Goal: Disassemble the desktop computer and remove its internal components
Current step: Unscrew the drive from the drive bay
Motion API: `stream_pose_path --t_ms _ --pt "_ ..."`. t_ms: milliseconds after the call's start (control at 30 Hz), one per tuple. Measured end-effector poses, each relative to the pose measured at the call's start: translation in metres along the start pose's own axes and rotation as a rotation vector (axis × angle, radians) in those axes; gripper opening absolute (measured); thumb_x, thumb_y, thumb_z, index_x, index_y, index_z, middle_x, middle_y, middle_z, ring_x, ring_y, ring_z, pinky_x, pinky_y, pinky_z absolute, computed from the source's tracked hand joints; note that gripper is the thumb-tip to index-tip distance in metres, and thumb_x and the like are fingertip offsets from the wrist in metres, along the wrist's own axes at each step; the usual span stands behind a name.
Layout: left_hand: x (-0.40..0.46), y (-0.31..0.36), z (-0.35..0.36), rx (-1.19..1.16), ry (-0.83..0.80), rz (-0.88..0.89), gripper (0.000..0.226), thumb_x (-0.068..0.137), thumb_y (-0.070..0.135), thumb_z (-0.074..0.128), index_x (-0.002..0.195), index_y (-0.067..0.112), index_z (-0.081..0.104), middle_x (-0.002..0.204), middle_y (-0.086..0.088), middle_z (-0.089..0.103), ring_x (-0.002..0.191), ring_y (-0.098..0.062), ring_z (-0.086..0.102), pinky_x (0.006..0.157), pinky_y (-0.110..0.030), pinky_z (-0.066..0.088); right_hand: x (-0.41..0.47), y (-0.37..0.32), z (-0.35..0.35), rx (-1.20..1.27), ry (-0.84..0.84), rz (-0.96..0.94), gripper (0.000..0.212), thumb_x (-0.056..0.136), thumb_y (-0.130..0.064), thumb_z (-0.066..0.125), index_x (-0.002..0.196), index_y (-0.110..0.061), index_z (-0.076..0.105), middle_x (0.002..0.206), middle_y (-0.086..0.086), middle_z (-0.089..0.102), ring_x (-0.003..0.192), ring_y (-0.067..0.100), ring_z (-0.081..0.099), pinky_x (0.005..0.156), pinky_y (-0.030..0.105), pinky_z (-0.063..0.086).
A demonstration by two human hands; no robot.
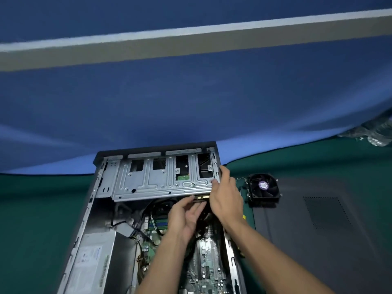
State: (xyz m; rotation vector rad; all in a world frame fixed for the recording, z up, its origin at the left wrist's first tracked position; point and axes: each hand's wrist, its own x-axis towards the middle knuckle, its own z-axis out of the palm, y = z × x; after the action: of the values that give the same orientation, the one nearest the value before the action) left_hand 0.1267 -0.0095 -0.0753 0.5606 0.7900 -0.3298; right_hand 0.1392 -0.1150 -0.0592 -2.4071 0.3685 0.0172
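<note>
Cooler fan and, seemingly, side panel beside the case.

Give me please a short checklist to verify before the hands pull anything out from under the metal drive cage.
1. Side panel off, lying on the table: ok.
2. Cooler fan out of the case: ok.
3. Right hand steadies the drive cage corner: ok.
4. Left hand has a firm grip on the black cables: cannot tell.
5. Cables unplugged from the drive: cannot tell, hidden under the cage.
6. Power supply still inside: not ok, if everything must come out.
</note>
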Motion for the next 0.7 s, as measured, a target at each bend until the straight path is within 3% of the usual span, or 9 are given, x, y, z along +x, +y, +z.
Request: stream_pose_path --t_ms 200,300,367,433,500,533,600,700 --pt "0.004 -0.002 -0.005 0.004 0.003 0.086 0.012 0.085 -0.015 0.049 0.095 -0.012 0.054 0.12 -0.032 0.048 0.116 -0.045 0.049 0.069 -0.042 0.054 -0.001 0.002 -0.004 0.081 0.014 0.017 0.038 0.102 -0.024 0.031 0.14 -0.027 0.031 0.128 0.009 0.052 0.106 0.031 0.055 0.079 0.035 0.037" --pt "0.004 -0.001 -0.007 0.02 0.017 0.124 0.061 0.082 -0.017 0.052 0.137 -0.014 0.026 0.123 -0.031 0.047 0.103 -0.04 0.055 0.064 -0.037 0.058 0.001 0.001 -0.003 0.079 0.007 0.034 0.037 0.103 -0.025 0.03 0.139 -0.028 0.032 0.131 0.006 0.053 0.107 0.029 0.056 0.083 0.037 0.038" --pt "0.001 -0.001 -0.008 0.026 0.009 0.149 0.073 0.083 -0.016 0.053 0.144 -0.004 0.014 0.113 -0.027 0.051 0.095 -0.035 0.058 0.066 -0.038 0.058 0.001 0.003 -0.001 0.085 0.018 0.032 0.036 0.103 -0.025 0.03 0.139 -0.029 0.032 0.13 0.005 0.055 0.106 0.028 0.056 0.079 0.034 0.037" --pt "-0.001 -0.002 -0.008 0.038 -0.002 0.142 0.056 0.085 -0.009 0.056 0.134 0.004 0.031 0.106 -0.024 0.054 0.092 -0.036 0.062 0.067 -0.04 0.059 0.003 0.005 0.0 0.105 0.034 0.04 0.036 0.103 -0.024 0.03 0.138 -0.031 0.035 0.122 0.005 0.06 0.098 0.027 0.057 0.074 0.032 0.034" --pt "-0.004 -0.006 -0.008 0.052 -0.048 0.06 0.022 0.088 0.0 0.058 0.108 -0.003 0.05 0.1 -0.024 0.057 0.088 -0.037 0.067 0.065 -0.041 0.059 0.004 0.008 0.0 0.132 0.054 0.07 0.036 0.103 -0.023 0.03 0.136 -0.03 0.04 0.114 0.006 0.064 0.092 0.024 0.055 0.072 0.03 0.033" --pt "-0.005 -0.008 -0.008 0.059 -0.082 0.01 0.016 0.088 0.004 0.059 0.102 -0.003 0.053 0.097 -0.025 0.059 0.086 -0.037 0.068 0.064 -0.04 0.059 0.004 0.008 0.0 0.143 0.059 0.093 0.035 0.103 -0.023 0.03 0.135 -0.027 0.043 0.115 0.006 0.064 0.094 0.024 0.055 0.073 0.03 0.032" --pt "-0.004 -0.012 -0.007 0.166 -0.11 -0.022 0.021 0.088 0.009 0.063 0.103 -0.002 0.054 0.093 -0.021 0.067 0.082 -0.032 0.07 0.064 -0.036 0.059 0.005 0.01 0.002 0.143 0.057 0.122 0.036 0.103 -0.023 0.029 0.133 -0.018 0.049 0.12 0.007 0.062 0.106 0.028 0.054 0.078 0.029 0.031" --pt "-0.001 -0.014 0.0 0.2 -0.082 0.025 0.032 0.081 0.011 0.071 0.104 -0.001 0.052 0.099 -0.018 0.067 0.086 -0.028 0.068 0.067 -0.034 0.059 0.007 0.01 0.003 0.103 0.047 0.118 0.036 0.103 -0.025 0.027 0.128 -0.012 0.05 0.118 0.011 0.062 0.106 0.031 0.054 0.08 0.033 0.034"
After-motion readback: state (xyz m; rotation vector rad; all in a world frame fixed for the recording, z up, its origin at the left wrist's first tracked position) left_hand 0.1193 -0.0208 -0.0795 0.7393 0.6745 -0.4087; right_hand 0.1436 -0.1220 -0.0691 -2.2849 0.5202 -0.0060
